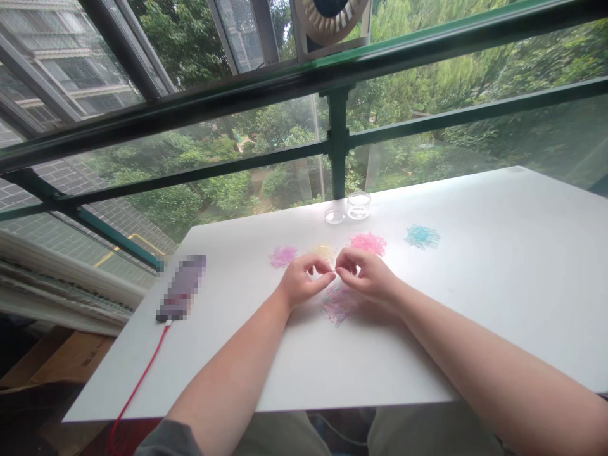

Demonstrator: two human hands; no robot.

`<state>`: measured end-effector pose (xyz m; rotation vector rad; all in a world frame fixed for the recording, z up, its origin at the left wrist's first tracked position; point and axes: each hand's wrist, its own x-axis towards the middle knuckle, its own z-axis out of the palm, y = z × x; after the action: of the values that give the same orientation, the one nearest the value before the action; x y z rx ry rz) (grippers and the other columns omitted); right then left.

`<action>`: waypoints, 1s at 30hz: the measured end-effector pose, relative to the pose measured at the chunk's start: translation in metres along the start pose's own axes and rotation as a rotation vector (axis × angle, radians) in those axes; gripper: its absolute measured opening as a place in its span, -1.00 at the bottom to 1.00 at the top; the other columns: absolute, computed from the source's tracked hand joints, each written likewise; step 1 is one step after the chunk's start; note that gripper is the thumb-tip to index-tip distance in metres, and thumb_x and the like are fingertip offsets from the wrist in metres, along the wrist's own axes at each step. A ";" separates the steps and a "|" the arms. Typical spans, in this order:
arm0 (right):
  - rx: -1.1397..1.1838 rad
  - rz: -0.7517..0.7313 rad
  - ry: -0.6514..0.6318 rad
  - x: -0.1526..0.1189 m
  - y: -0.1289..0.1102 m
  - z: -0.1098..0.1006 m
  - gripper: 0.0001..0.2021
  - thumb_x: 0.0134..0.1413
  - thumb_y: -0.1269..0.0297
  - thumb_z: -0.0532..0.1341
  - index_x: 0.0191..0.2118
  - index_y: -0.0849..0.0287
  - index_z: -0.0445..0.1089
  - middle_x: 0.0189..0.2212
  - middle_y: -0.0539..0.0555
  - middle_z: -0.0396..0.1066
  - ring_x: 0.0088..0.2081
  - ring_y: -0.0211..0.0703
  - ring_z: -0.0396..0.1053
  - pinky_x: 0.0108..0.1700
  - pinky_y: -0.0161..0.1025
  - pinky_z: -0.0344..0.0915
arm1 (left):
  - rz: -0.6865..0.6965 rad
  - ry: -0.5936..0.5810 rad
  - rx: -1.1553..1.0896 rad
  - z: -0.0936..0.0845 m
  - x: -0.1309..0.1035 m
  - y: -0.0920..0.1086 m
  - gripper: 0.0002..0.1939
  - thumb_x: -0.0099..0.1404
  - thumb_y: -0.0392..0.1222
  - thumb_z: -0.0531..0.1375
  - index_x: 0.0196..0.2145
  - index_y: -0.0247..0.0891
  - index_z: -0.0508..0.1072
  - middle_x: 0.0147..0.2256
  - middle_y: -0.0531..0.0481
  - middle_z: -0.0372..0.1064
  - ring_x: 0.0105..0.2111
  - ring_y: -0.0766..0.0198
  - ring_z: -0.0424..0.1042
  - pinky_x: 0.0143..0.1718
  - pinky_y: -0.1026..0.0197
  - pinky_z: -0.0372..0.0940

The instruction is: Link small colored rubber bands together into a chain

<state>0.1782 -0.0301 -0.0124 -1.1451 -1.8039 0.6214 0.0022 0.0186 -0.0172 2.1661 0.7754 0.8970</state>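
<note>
Over the middle of the white table (498, 285), my left hand (304, 280) and my right hand (365, 273) meet fingertip to fingertip. Both are pinched closed; whatever lies between the fingertips is too small to make out. Just beneath them is a mixed-colour pile (338, 309) of small, thin looped pieces, partly covered by my right hand. Beyond my hands lie single-colour piles of similar pieces: a purple pile (284, 256), a pale yellow pile (323, 252), a pink pile (369, 242) and, farther right, a teal pile (422, 236).
A clear round jar (358, 206) and a clear round lid (335, 217) sit near the far edge. On the left lies a blurred-out phone (183, 288) with a red cable (145, 370) running off the front edge. A green railing (337, 145) and windows stand behind the table.
</note>
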 end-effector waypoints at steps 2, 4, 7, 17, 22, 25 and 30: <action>-0.008 0.003 0.010 0.000 0.001 0.000 -0.94 -0.12 0.46 0.11 -0.50 0.18 0.23 -0.61 -0.07 0.20 -0.54 -0.33 0.13 -0.48 -0.35 0.11 | 0.002 -0.002 -0.005 0.000 0.000 0.001 -0.86 0.09 -0.17 0.22 -0.51 -0.29 0.38 -0.49 0.01 0.40 -0.46 0.36 0.33 -0.42 0.27 0.16; -0.019 0.010 0.014 0.000 0.002 0.001 -0.94 -0.12 0.46 0.11 -0.50 0.18 0.22 -0.61 -0.07 0.20 -0.54 -0.33 0.13 -0.47 -0.34 0.11 | 0.010 -0.010 -0.012 -0.001 -0.001 0.002 -0.85 0.09 -0.17 0.22 -0.52 -0.29 0.36 -0.51 0.02 0.38 -0.47 0.37 0.32 -0.42 0.28 0.16; -0.026 0.020 0.014 0.000 0.002 0.001 -0.94 -0.12 0.46 0.12 -0.51 0.18 0.22 -0.61 -0.07 0.20 -0.54 -0.33 0.13 -0.47 -0.34 0.11 | 0.028 -0.024 -0.015 -0.002 -0.001 0.002 -0.86 0.09 -0.20 0.21 -0.54 -0.29 0.35 -0.52 0.03 0.37 -0.49 0.38 0.30 -0.42 0.28 0.15; -0.003 0.009 -0.016 0.000 0.000 0.001 -0.91 -0.16 0.47 0.12 -0.53 0.17 0.19 -0.62 -0.07 0.22 -0.54 -0.32 0.15 -0.47 -0.34 0.12 | 0.045 -0.029 -0.012 -0.001 -0.003 0.005 -0.86 0.07 -0.24 0.19 -0.57 -0.28 0.29 -0.54 0.05 0.32 -0.51 0.39 0.25 -0.42 0.28 0.14; 0.008 -0.003 -0.001 0.000 0.001 0.000 -0.93 -0.14 0.45 0.13 -0.52 0.18 0.20 -0.62 -0.07 0.22 -0.54 -0.33 0.14 -0.47 -0.35 0.12 | 0.042 -0.015 -0.014 -0.001 -0.002 0.006 -0.85 0.08 -0.23 0.20 -0.56 -0.29 0.30 -0.54 0.05 0.33 -0.50 0.38 0.26 -0.43 0.27 0.14; 0.020 -0.013 0.022 0.001 0.001 0.000 -0.92 -0.14 0.46 0.13 -0.51 0.18 0.20 -0.62 -0.06 0.21 -0.55 -0.34 0.13 -0.48 -0.34 0.11 | 0.045 -0.006 -0.020 -0.001 -0.002 0.005 -0.85 0.08 -0.23 0.20 -0.55 -0.29 0.30 -0.54 0.05 0.33 -0.51 0.38 0.26 -0.43 0.27 0.14; 0.045 -0.013 0.065 0.002 0.002 0.000 -0.91 -0.16 0.48 0.12 -0.52 0.18 0.19 -0.62 -0.07 0.18 -0.56 -0.34 0.13 -0.49 -0.34 0.12 | 0.047 -0.031 -0.017 0.000 -0.003 0.005 -0.87 0.08 -0.23 0.20 -0.55 -0.28 0.31 -0.54 0.05 0.34 -0.50 0.38 0.28 -0.41 0.26 0.16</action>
<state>0.1786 -0.0279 -0.0129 -1.1104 -1.7324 0.6071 0.0014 0.0130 -0.0143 2.1865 0.7017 0.8889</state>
